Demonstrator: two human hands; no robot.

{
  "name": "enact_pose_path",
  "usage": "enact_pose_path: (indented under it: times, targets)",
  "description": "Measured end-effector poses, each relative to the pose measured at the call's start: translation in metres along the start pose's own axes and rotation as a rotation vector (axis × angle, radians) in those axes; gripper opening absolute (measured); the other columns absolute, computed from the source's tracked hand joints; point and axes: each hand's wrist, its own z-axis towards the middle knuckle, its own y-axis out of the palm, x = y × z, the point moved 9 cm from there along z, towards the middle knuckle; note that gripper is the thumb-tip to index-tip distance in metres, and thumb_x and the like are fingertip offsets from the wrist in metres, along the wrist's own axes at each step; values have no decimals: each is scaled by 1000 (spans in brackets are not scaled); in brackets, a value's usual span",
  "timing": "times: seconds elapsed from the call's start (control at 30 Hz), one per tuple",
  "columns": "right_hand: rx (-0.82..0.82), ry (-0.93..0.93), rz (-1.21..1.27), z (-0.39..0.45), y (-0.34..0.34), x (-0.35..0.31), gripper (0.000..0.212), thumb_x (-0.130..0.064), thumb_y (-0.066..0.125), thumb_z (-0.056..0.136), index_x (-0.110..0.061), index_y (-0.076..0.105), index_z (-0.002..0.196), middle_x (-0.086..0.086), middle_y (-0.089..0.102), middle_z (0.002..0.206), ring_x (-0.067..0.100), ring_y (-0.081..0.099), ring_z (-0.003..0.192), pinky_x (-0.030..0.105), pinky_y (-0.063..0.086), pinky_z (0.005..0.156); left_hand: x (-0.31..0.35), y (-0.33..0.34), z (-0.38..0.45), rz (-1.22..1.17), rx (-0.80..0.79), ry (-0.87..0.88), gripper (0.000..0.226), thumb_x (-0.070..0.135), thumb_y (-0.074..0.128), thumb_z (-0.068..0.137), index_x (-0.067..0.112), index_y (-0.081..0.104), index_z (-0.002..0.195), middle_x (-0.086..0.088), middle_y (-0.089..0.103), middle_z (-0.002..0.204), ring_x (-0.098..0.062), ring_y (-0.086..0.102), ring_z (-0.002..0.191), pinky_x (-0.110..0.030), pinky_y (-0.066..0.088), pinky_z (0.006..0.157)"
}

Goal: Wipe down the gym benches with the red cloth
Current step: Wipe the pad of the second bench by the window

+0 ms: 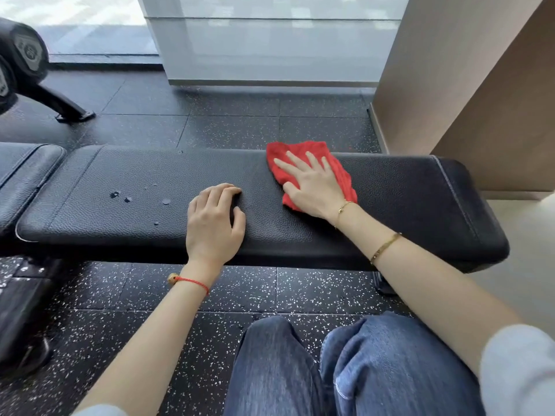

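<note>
Head camera view, looking down from a crouching or kneeling person whose knees in blue jeans (345, 367) fill the bottom of the frame. A long black padded gym bench (390, 187) runs across the middle from left to right, its surface a pebbled leather-like material with pale stitching near the right end.

The right hand (312, 187) lies flat on a red cloth (339, 166), fingers straight and spread, pressing the cloth onto the bench top. The cloth sits toward the far edge of the pad, right of centre, partly bunched under the palm. Two thin gold bracelets (386, 247) circle the right wrist and forearm.

The left hand (214, 217) rests bare on the bench, just left of the cloth and apart from it, fingers bent with the tips on the pad, holding nothing. A red string bracelet (192, 282) circles the left wrist.

Left of the left hand, several small water droplets (127, 198) sit on the pad. Further left, a second black pad (27, 175) adjoins the bench.

Beneath is dark rubber flooring (210, 295) with white flecks. At the upper left stands part of a dumbbell rack (27, 58) with a black leg. A frosted glass panel (270, 40) and a brown wall (450, 70) stand behind
</note>
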Motion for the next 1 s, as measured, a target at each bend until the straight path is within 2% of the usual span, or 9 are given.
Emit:
enact_pose_path:
  times: [0.17,0.23,0.4,0.5,0.67,0.77,0.83,0.93,1.0]
  targets:
    - [-28,-246,7,-59,4,-22,60,-39,44,92,-44,27,150,-15,20,161,24,12,150,46,3,122,0,1,0,-3,0,0,35,28,47,89,20,59,121,4,60,129,-22,50,123,-39,35,106]
    - [-29,-260,16,-75,0,-5,61,-42,41,88,-43,31,149,-15,23,160,23,15,150,43,5,122,-1,1,0,-6,1,-1,35,29,46,90,20,59,121,4,60,129,-22,50,123,-39,35,106]
    - [11,66,19,-41,-16,68,56,-37,44,95,-43,29,149,-12,20,161,23,12,151,44,2,122,-1,0,0,-18,2,-3,35,30,45,91,20,59,121,4,60,128,-21,50,123,-38,35,107]
    - [18,119,10,-21,-14,58,55,-39,40,97,-43,27,150,-10,17,162,27,11,150,46,0,122,0,1,-1,-30,0,-14,35,31,44,91,21,59,121,4,60,128,-21,50,122,-39,36,106]
    - [-19,-118,4,-54,-1,1,59,-36,44,94,-44,25,150,-12,18,162,26,10,151,47,2,122,0,-1,-1,-43,2,-30,32,29,48,90,20,60,119,3,61,127,-22,50,122,-41,37,105]
    - [-21,-201,-2,-90,-1,8,61,-36,46,92,-44,26,150,-14,20,161,24,13,150,47,5,122,1,-1,0,-43,-6,-36,29,27,54,91,19,60,118,1,61,125,-24,50,122,-41,36,106]
    - [6,-125,5,-103,-9,40,61,-34,48,92,-45,27,149,-14,21,160,23,13,150,46,4,122,2,-1,1,-44,-14,-41,29,26,58,91,17,60,118,-2,62,123,-26,50,123,-42,36,106]
    - [44,113,-17,-100,-23,99,58,-34,46,95,-43,28,149,-11,19,162,24,12,150,44,2,122,4,-2,3,-55,-32,-60,30,29,61,91,14,62,117,-5,61,121,-29,51,122,-43,37,105]
    - [60,217,-33,-88,-26,110,56,-37,42,96,-43,27,150,-9,17,162,25,11,151,45,1,122,9,-1,4,-60,-50,-96,33,32,62,91,14,62,118,-7,59,123,-30,49,124,-45,35,107]
